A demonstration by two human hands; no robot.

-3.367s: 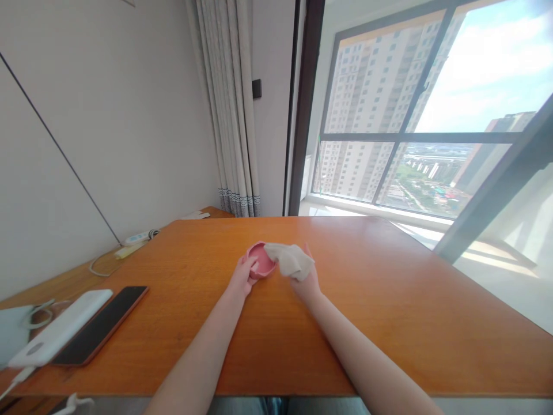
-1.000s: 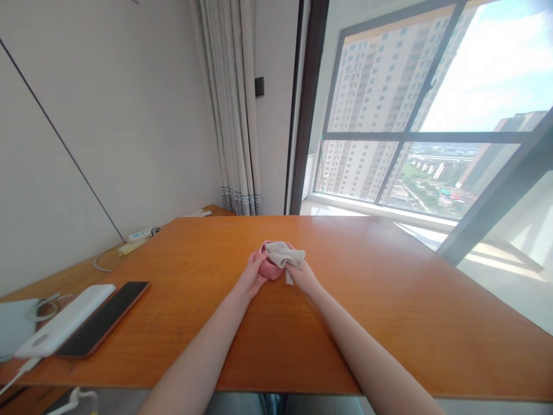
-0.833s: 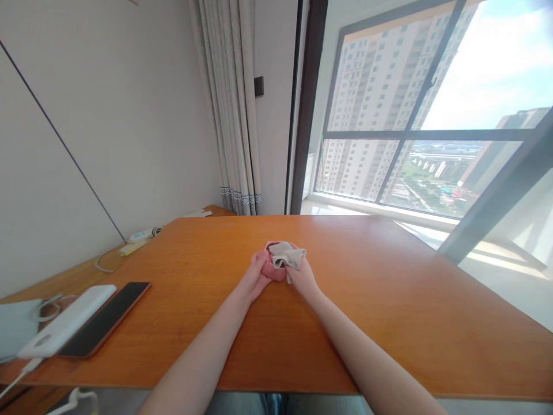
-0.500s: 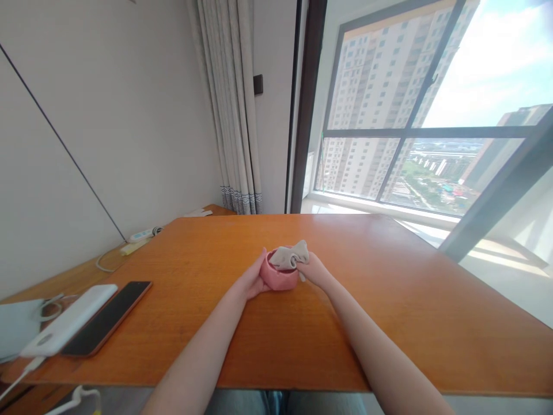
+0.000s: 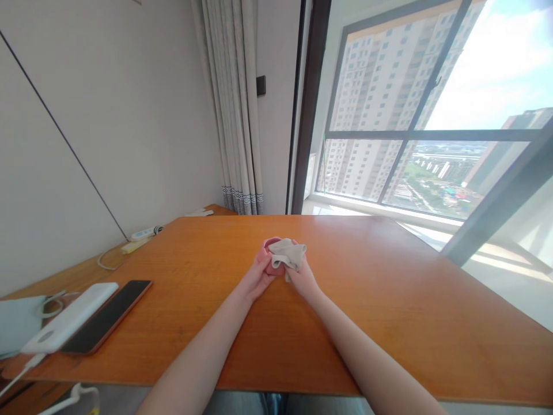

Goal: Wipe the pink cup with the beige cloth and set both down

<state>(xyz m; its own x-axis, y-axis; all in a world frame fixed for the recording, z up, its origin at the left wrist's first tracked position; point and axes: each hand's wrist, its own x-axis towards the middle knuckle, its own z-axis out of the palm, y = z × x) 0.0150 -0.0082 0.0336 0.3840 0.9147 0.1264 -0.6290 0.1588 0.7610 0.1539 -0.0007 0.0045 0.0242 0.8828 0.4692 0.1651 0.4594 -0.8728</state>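
A small pink bowl-like container (image 5: 264, 251) is held near the middle of the wooden table (image 5: 207, 253), tilted, with its opening partly covered. My left hand (image 5: 258, 277) grips its left and lower side, fingers curled round the wall. A light grey cloth (image 5: 288, 253) lies bunched over the right part of the rim. My right hand (image 5: 301, 277) is closed on this cloth and presses it to the container's near right side. Some fingertips of both hands are hidden behind the cloth and the container.
A black smartphone (image 5: 108, 317) and a white power bank (image 5: 71, 318) with a cable lie at the table's left. Behind them are a power strip (image 5: 144, 234) and a wall. Beyond the far edge hang a curtain (image 5: 235, 115) and a large window (image 5: 401, 135).
The container has been turned and tilted, shifting slightly up and left. My right hand has moved left with the cloth, from the right rim to the near side. My left hand has slid round lower.
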